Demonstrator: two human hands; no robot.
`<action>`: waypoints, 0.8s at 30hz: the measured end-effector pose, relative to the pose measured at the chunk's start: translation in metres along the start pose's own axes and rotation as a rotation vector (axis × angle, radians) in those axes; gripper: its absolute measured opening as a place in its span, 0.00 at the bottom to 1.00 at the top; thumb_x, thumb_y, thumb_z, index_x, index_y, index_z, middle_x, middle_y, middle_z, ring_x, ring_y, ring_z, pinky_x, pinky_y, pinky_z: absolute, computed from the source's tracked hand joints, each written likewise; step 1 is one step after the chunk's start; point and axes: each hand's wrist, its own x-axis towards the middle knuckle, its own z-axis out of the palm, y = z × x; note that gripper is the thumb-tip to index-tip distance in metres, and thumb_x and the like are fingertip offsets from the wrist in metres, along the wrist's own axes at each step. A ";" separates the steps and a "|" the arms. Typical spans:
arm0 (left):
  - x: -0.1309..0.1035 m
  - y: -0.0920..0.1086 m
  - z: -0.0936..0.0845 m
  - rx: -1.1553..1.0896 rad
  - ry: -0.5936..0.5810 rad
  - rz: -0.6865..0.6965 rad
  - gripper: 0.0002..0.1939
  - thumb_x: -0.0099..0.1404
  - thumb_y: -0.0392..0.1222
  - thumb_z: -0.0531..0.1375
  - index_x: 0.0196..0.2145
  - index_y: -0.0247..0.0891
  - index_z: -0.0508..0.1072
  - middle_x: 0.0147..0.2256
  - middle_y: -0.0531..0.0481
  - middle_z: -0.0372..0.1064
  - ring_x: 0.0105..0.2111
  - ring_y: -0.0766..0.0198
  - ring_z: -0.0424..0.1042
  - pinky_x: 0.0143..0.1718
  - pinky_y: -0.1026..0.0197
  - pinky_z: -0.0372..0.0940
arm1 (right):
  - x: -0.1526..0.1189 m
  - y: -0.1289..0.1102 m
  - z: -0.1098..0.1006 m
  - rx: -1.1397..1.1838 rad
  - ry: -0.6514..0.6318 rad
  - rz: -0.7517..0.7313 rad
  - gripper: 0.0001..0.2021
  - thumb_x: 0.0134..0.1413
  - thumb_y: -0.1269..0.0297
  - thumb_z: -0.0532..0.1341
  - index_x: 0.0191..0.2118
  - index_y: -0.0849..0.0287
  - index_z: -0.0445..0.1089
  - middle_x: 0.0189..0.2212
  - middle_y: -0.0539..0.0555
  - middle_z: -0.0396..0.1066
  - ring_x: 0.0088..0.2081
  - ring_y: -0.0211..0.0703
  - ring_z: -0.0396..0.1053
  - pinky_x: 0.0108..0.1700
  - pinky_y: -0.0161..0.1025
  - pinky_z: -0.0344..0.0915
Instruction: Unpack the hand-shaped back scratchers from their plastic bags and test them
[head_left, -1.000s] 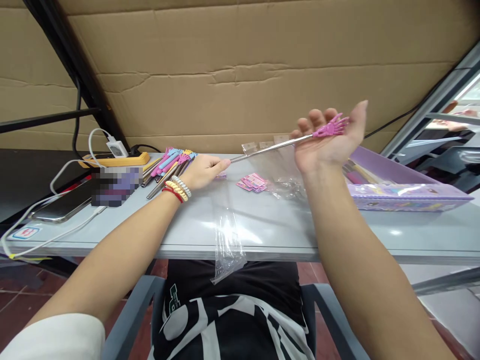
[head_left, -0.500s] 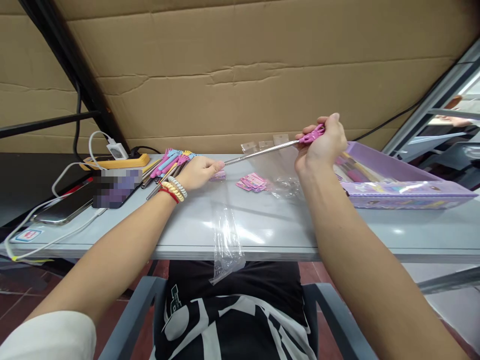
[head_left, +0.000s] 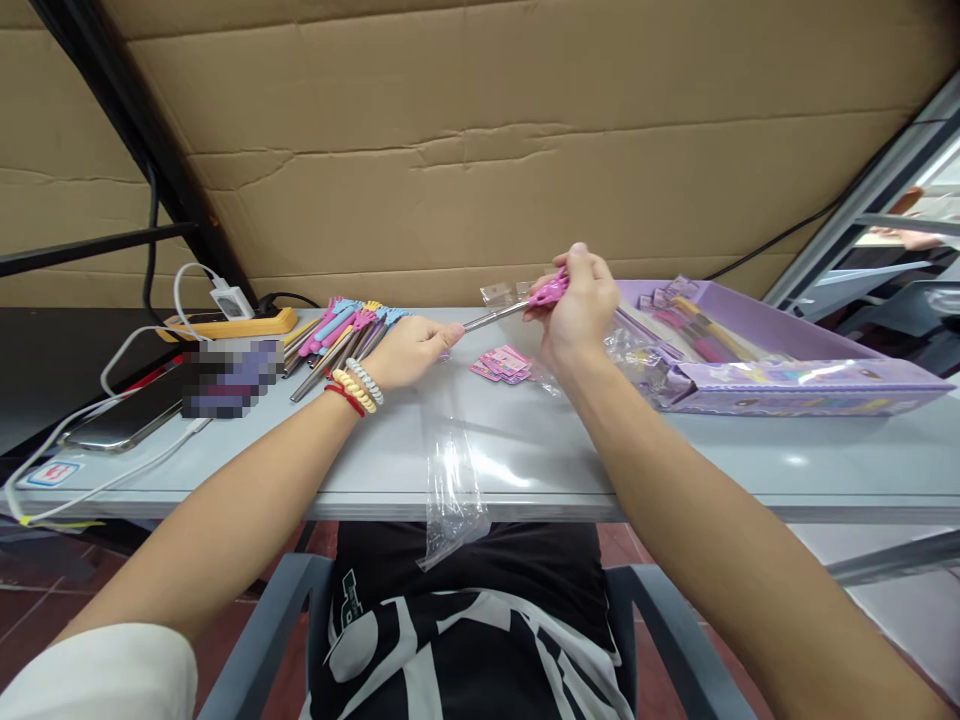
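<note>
A thin silver telescopic rod [head_left: 495, 317] with a pink openwork end stretches between my two hands above the table. My left hand [head_left: 409, 350] pinches its far end between thumb and fingers. Around the pink end, the fingers of my right hand [head_left: 581, 310] are closed. Below the rod lies a small pile of pink printed cards [head_left: 504, 364]. A clear plastic bag [head_left: 454, 460] hangs over the front table edge. Beside my left hand sits a heap of similar rods [head_left: 337, 345] with pink, blue and yellow ends.
On the right stands an open purple box [head_left: 810, 385] holding several packed rods, with crumpled clear bags [head_left: 637, 360] against its left side. Two phones [head_left: 127, 410], white cables and a yellow power strip [head_left: 247, 325] are at the left. Cardboard [head_left: 487, 150] rises behind the table.
My right hand has moved left toward my left hand, and the stretch of rod between them has become shorter. The left hand has shifted slightly right.
</note>
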 end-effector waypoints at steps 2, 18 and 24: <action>0.000 0.005 0.000 0.005 0.010 -0.006 0.27 0.68 0.58 0.45 0.17 0.40 0.47 0.18 0.54 0.44 0.20 0.68 0.46 0.24 0.59 0.44 | -0.006 0.004 0.002 -0.033 -0.031 0.041 0.20 0.54 0.42 0.60 0.32 0.53 0.57 0.15 0.41 0.59 0.15 0.32 0.62 0.16 0.30 0.54; -0.001 0.004 0.003 0.140 0.096 0.077 0.14 0.69 0.48 0.50 0.40 0.38 0.70 0.24 0.53 0.68 0.24 0.64 0.65 0.30 0.62 0.57 | -0.015 0.007 0.007 -0.195 -0.299 0.181 0.10 0.52 0.61 0.64 0.37 0.55 0.61 0.21 0.42 0.66 0.14 0.31 0.61 0.14 0.31 0.53; 0.001 -0.005 -0.023 0.174 0.431 -0.091 0.14 0.68 0.47 0.52 0.42 0.36 0.72 0.25 0.52 0.70 0.25 0.64 0.65 0.32 0.62 0.59 | -0.011 0.000 0.001 -0.166 -0.258 0.103 0.18 0.53 0.48 0.64 0.40 0.53 0.60 0.26 0.43 0.64 0.17 0.28 0.60 0.15 0.30 0.53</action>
